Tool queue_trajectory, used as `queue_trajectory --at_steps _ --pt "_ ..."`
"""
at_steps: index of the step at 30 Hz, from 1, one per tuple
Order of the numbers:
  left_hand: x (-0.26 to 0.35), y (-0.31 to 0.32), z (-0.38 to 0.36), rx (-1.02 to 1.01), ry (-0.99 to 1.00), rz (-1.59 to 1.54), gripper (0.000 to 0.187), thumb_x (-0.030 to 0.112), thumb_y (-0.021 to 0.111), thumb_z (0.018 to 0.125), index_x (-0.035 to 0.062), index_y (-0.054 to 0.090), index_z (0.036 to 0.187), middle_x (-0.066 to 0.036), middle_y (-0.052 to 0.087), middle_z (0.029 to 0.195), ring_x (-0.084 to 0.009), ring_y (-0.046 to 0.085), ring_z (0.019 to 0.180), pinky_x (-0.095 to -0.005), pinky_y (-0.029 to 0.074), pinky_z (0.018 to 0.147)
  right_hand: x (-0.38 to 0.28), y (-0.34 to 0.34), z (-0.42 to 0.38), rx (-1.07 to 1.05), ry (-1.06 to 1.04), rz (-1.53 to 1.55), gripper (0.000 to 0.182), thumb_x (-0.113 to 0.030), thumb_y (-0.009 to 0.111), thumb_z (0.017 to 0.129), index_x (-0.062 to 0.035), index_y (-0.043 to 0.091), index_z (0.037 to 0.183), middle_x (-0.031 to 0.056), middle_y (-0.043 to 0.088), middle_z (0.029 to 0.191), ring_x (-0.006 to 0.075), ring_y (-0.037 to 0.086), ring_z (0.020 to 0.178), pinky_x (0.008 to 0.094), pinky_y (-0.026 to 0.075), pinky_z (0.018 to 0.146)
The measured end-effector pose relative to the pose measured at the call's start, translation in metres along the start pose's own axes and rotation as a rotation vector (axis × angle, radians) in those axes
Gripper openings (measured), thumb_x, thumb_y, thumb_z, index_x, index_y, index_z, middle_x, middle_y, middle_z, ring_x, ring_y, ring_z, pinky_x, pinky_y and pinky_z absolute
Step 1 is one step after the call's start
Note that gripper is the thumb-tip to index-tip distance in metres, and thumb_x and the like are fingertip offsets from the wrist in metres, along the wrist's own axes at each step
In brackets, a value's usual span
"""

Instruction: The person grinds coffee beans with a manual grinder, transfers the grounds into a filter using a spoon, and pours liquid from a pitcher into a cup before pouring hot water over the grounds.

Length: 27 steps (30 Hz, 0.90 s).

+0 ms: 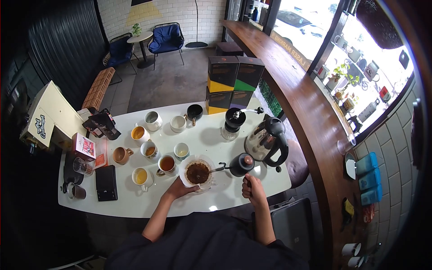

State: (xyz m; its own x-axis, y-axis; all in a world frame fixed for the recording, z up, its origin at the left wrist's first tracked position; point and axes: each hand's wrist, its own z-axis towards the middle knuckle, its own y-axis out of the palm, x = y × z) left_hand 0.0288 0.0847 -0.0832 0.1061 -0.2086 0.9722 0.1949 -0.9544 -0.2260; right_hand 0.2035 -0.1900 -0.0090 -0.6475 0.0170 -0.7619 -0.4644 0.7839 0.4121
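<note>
My right hand (pixel 255 191) grips the handle of a small black gooseneck kettle (pixel 237 165). The kettle's spout points left, its tip over the edge of a pour-over coffee dripper (pixel 208 161). Wet brown coffee grounds (pixel 197 173) lie in the dripper's filter; whether water is flowing is too small to tell. My left hand (pixel 180 190) is closed round the near left side of the dripper, and its fingers are partly hidden. Just left of the dripper stands a white mug (pixel 167 164) of reddish-brown liquid. A cup of yellow liquid (pixel 141 176) is farther left.
Several more cups, including a brown mug (pixel 120 155), stand on the white table (pixel 135 200). A hand grinder (pixel 234 120) and a large electric kettle (pixel 265 139) are at right. Stacked boxes (pixel 234 83) rise at the far edge. A black scale (pixel 106 183) lies at left.
</note>
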Motion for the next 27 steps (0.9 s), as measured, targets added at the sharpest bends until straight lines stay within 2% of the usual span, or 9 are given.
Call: queue_trajectory --at_steps 3,6,13,19,24,27 --pt "0.013 -0.001 -0.003 -0.021 -0.104 0.047 0.078 0.028 0.085 0.079 0.0047 0.046 0.142 -0.012 0.055 0.142 -0.0267 0.052 0.132 -0.0391 0.040 0.113 0.008 -0.004 0.012 0.016 0.004 -0.013 0.033 -0.031 0.049 0.102 -0.0150 0.042 0.075 -0.0078 0.028 0.053 0.0044 0.023 0.040 0.0235 0.017 0.037" --pt "0.011 0.000 -0.001 -0.001 -0.043 0.040 0.075 0.025 0.087 0.076 0.0084 0.051 0.140 -0.009 0.059 0.138 -0.0241 0.054 0.128 -0.0386 0.043 0.110 0.019 -0.008 0.028 0.028 0.012 -0.019 0.032 -0.031 0.049 0.102 -0.0150 0.042 0.075 -0.0077 0.028 0.053 0.0046 0.023 0.040 0.0238 0.017 0.037" --pt "0.018 0.016 -0.001 0.080 -0.030 -0.053 0.077 0.029 0.090 0.073 0.0095 0.053 0.137 -0.007 0.058 0.138 -0.0229 0.054 0.128 -0.0375 0.043 0.110 0.028 -0.006 0.049 0.025 0.020 -0.015 0.031 -0.031 0.049 0.102 -0.0142 0.043 0.077 -0.0071 0.028 0.053 0.0057 0.023 0.040 0.0247 0.018 0.038" --pt "0.009 0.026 -0.005 0.149 -0.053 0.037 0.077 0.031 0.089 0.074 0.0084 0.052 0.138 -0.008 0.057 0.140 -0.0244 0.053 0.129 -0.0380 0.042 0.111 0.035 -0.009 0.056 0.047 0.005 -0.042 0.032 -0.031 0.049 0.102 -0.0143 0.042 0.076 -0.0068 0.028 0.053 0.0062 0.024 0.039 0.0256 0.018 0.038" --pt "-0.016 0.029 -0.005 0.199 0.024 0.126 0.076 0.027 0.087 0.076 0.0094 0.051 0.140 -0.009 0.054 0.142 -0.0252 0.052 0.131 -0.0392 0.041 0.112 0.045 -0.015 0.064 0.035 0.005 -0.053 0.033 -0.029 0.049 0.102 -0.0145 0.041 0.073 -0.0065 0.029 0.053 0.0066 0.024 0.039 0.0261 0.018 0.037" --pt "-0.013 0.028 -0.005 0.152 -0.023 0.184 0.077 0.028 0.088 0.075 0.0093 0.051 0.140 -0.009 0.054 0.142 -0.0259 0.052 0.131 -0.0396 0.040 0.113 0.048 -0.011 0.064 0.041 0.003 -0.057 0.034 -0.028 0.050 0.102 -0.0146 0.041 0.072 -0.0064 0.029 0.053 0.0068 0.024 0.038 0.0264 0.018 0.037"
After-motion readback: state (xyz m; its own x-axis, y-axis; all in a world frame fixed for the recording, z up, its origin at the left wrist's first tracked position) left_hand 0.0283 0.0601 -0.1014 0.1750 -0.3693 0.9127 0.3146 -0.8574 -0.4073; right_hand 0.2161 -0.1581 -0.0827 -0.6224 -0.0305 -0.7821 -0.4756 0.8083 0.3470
